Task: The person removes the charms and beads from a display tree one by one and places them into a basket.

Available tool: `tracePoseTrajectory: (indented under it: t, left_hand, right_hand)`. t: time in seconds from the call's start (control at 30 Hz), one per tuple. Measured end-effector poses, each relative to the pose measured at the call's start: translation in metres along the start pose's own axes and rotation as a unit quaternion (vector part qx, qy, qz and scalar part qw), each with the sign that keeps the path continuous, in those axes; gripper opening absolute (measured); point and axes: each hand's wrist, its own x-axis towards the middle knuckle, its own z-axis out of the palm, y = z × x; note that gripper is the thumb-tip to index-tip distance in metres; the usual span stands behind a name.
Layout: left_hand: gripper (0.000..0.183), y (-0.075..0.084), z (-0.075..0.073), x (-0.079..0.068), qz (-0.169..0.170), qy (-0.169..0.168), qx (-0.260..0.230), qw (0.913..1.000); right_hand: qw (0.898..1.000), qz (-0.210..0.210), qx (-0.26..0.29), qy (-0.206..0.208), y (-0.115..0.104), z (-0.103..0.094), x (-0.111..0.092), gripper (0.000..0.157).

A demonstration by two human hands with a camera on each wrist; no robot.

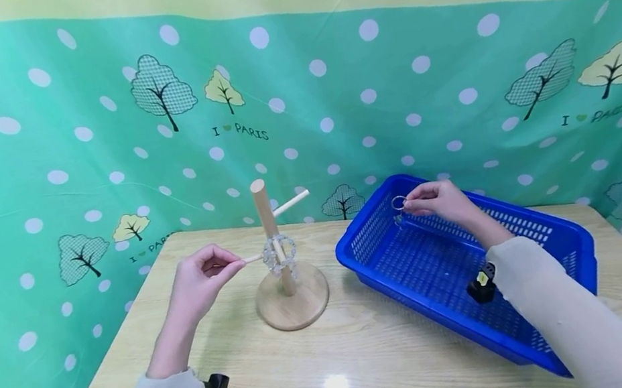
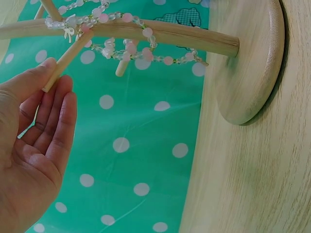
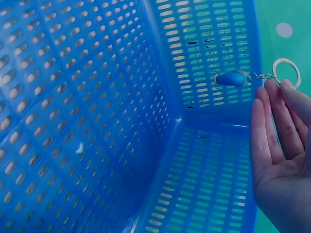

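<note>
Wooden peg (image 2: 70,57) pinched by left grip (image 1: 201,282), left of centre; keyring (image 3: 285,60) pinched by right grip (image 1: 442,202), right of centre; charm (image 3: 232,78) apparently blue.

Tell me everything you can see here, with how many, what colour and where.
wooden stand: one, light brown, on the table left of the basket
wooden peg: one of several, light brown, on the stand, its tip in the left hand
beaded loops: count unclear, clear and pink, hanging on the stand
basket: one, blue, on the table
keyring charm: one, blue, hanging below the right hand
table: one, pale wood, underneath
cloth: one, green and yellow, behind
wrist devices: two, black, by the cuffs
sleeves: two, pale, on the forearms
left hand: one, bare, pinching the peg
right hand: one, bare, pinching the charm's ring
</note>
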Motion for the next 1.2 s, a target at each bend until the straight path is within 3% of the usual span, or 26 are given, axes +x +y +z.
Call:
tracePoseTrajectory:
  t: [0.23,0.5,1.2]
  left_hand:
    - [0.013,0.001,0.0,0.001,0.001,0.002,0.0,1.0]
    - [0.014,0.002,0.0,0.0,0.0,0.002,0.001,1.0]
    - [0.013,0.002,0.0,0.0,-0.001,0.001,-0.007,1.0]
  right_hand:
    - [0.998,0.031,-0.018,-0.057,0.008,0.0,0.0,0.03]
    - [0.992,0.059,0.003,-0.108,0.018,0.002,0.001,0.026]
    - [0.992,0.068,-0.007,-0.109,0.032,0.006,0.011,0.022]
